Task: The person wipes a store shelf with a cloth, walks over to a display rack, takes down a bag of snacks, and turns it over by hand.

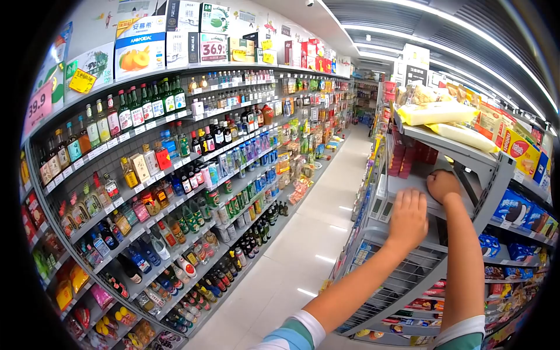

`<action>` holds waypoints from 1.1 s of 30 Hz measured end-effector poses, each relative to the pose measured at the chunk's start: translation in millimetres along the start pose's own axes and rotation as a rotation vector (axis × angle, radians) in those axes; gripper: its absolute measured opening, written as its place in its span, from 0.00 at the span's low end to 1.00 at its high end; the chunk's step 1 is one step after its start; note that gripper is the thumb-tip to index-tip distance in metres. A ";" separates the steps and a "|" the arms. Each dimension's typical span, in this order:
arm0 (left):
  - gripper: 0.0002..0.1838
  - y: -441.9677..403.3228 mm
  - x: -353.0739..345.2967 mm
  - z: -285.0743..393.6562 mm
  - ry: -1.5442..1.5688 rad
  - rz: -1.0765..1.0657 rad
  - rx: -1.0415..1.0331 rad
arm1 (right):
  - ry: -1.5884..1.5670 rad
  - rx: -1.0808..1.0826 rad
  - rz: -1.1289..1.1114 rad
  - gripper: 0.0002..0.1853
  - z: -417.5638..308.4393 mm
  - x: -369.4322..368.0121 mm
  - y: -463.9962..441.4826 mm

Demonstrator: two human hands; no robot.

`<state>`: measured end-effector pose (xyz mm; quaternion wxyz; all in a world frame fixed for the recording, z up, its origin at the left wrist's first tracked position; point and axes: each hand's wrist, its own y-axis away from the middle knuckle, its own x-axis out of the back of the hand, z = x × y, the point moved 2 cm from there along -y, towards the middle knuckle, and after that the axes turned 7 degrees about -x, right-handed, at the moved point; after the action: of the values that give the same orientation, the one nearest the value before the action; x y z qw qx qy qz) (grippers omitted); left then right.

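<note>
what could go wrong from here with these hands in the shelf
The yellow-and-white plastic packages lie at the edge of the grey metal upper shelf, so a bump from below might slide one off. The right hand, close beneath that shelf, could scrape it when lifting. The left hand might topple the stacked small red boxes nearby.

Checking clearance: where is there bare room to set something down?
The aisle floor, between bottle shelves and grey rack; a small patch of shelf board between red boxes and left hand. Crowded: the bottle shelves, and the rack's top under yellow packs.
</note>
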<state>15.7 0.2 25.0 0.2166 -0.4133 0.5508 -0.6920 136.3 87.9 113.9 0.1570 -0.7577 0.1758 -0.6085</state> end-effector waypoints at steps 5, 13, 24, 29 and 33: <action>0.30 -0.7 -6.7 -0.1 -0.031 0.006 0.006 | -0.010 0.063 0.041 0.19 11.4 -16.3 -18.1; 0.30 -3.5 -12.5 1.8 -0.092 -0.007 0.007 | -0.039 0.064 0.088 0.19 10.1 -15.0 -16.3; 0.29 -1.0 3.9 -8.0 -0.088 0.018 -0.079 | -0.048 0.027 0.058 0.20 1.9 -2.7 2.9; 0.31 -0.7 7.6 -11.0 -0.022 -0.075 -0.047 | -0.004 -0.008 0.063 0.21 -8.0 11.3 19.4; 0.33 2.2 9.3 -12.9 0.012 -0.029 -0.049 | -0.010 -0.017 0.077 0.20 -6.0 7.0 19.3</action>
<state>-0.4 0.0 25.4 0.1930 -0.4221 0.5631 -0.6838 130.3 67.3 112.5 0.1747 -0.7548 0.2093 -0.5966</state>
